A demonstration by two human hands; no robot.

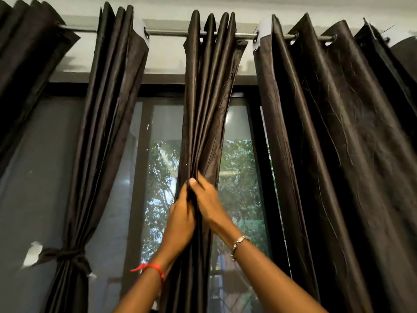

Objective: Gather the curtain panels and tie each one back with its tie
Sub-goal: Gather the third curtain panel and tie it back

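Observation:
Dark brown satin curtain panels hang from a metal rod (171,32). The middle panel (207,98) is bunched into narrow folds, and both my hands grip it at mid height. My left hand (180,220), with a red thread at its wrist, clasps the folds from the left. My right hand (208,199), with a bracelet at its wrist, wraps them from the right, thumb on top. The panel to the left (101,132) is gathered and bound by a dark tie (67,254). The wide panel on the right (338,143) hangs loose and spread out.
Behind the curtains is a dark-framed window (140,177) with trees outside. Another dark panel (20,64) hangs at the far left, and a grey wall (33,166) shows below it. The rod's white brackets sit near the ceiling.

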